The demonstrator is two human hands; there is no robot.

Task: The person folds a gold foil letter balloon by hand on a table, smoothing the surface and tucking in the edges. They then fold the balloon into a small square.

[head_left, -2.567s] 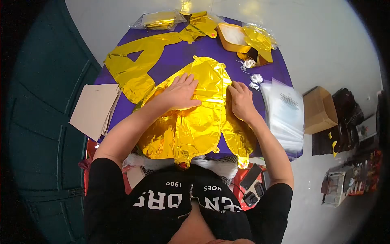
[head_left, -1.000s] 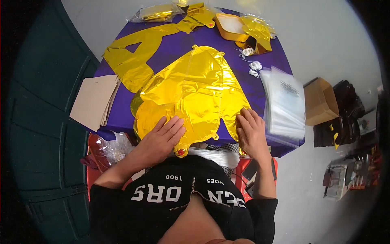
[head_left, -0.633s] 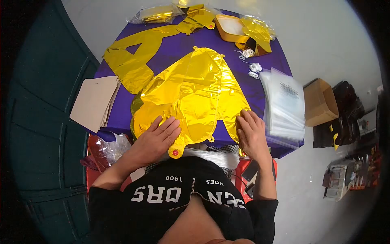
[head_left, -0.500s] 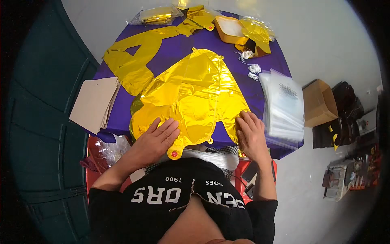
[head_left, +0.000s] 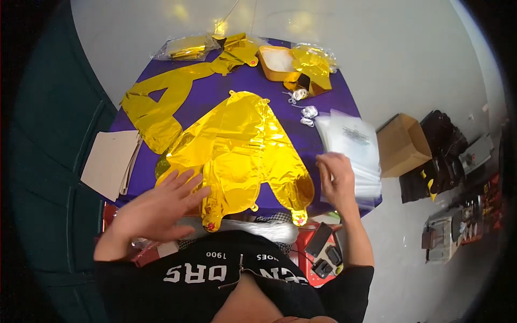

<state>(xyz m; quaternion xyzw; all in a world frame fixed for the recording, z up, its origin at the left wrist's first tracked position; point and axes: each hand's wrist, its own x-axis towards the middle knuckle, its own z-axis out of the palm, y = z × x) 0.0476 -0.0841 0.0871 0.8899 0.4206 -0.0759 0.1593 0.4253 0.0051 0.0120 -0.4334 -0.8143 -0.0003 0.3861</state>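
Observation:
A shiny gold foil balloon (head_left: pixel 237 156) lies flat and uninflated in front of me, its two lower ends, each with a red mark, at the table's near edge. My left hand (head_left: pixel 161 203) is over its lower left side, fingers spread and holding nothing. Off the balloon's right side, my right hand (head_left: pixel 338 180) has its fingers curled in toward the thumb, and nothing shows in them. That hand is beside a stack of clear plastic bags (head_left: pixel 353 145).
A gold letter-A foil balloon (head_left: pixel 177 91) lies further left, above some beige cards (head_left: pixel 110 161). At the back stand a yellow tub (head_left: pixel 277 63) and packaged gold foil (head_left: pixel 188 47). White string bundles (head_left: pixel 308 113) lie on the purple cloth (head_left: pixel 293 126). A cardboard box (head_left: pixel 404 144) is right of the table.
Both hands have come off the balloon: the left moved left with fingers spreading, the right moved out to the right and curled. The balloon's lower right end now lies flat. The view has shifted.

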